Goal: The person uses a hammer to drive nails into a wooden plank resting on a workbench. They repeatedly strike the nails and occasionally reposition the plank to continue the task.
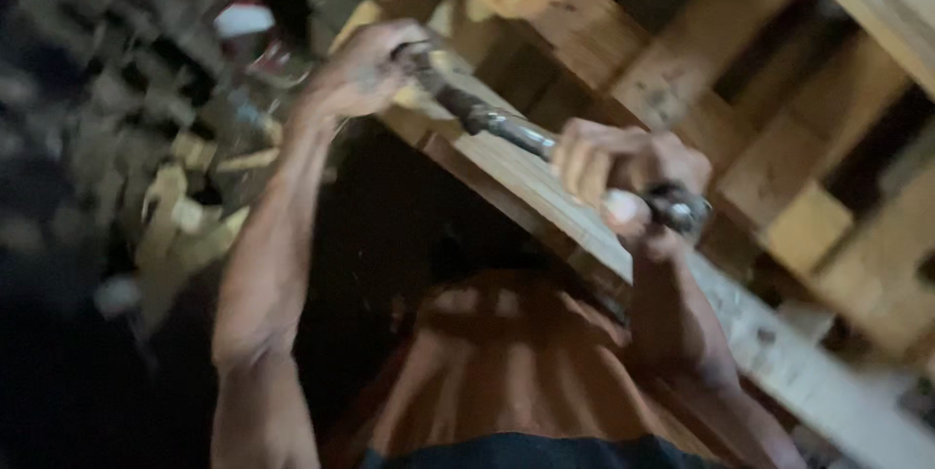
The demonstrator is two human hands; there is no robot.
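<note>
Along the near edge of the long wooden plank [545, 191], a dark metal bar [506, 128] is held by both hands. The long axis of the bar runs diagonally, from its upper-left end at about the middle of the plank's visible length down to its lower-right end, and lies roughly parallel to the plank's edge. The bar is seen just above the plank's face; whether it touches the wood cannot be told because of blur.

The left hand [365, 70] is closed over the upper-left end of the bar, with its fingers [390, 45] wrapped together around that end. The right hand [623, 172] is clamped on the lower-right part, where a rounded metal head [682, 208] projects just beyond the knuckles. The fingers of the right hand [584, 169] are curled tightly over the shaft, and a pale thumb tip is pressed alongside it. A bare stretch of bar is left between the two hands.

Both hands are thus set at opposite ends of one axis; the right hand lies nearer the camera, the left farther up the plank.

Behind the plank, a stack of wooden pallets [779, 109] fills the upper right corner. Below the arms, an orange shirt [506, 372] is visible. At the left edge, pale wood scraps [185, 216] lie on dark, blurred ground.
</note>
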